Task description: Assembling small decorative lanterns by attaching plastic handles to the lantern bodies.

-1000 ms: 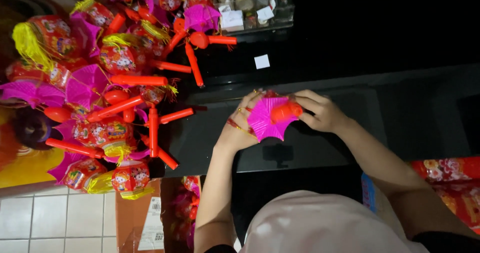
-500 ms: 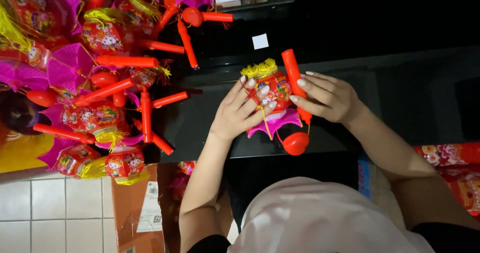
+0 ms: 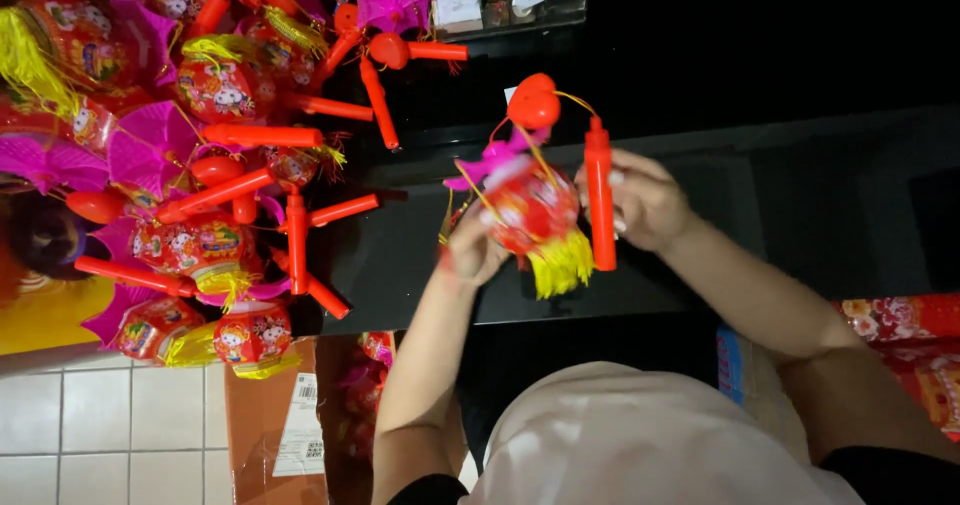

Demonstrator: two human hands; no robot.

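Dark table (image 3: 400,265), pile of lanterns (image 3: 190,165) at 9 o'clock. Left hand (image 3: 475,250) closed on red paper lantern (image 3: 532,210) w/ yellow tassel; right hand (image 3: 645,200) grips its red handle (image 3: 598,195), keeping cord untangled, mid-frame.

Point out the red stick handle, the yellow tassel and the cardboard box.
red stick handle (image 3: 599,200): head view, middle of the stick, beside the right hand (image 3: 645,200).
yellow tassel (image 3: 562,265): head view, on the fringe under the lantern.
cardboard box (image 3: 262,420): head view, on its brown flap.
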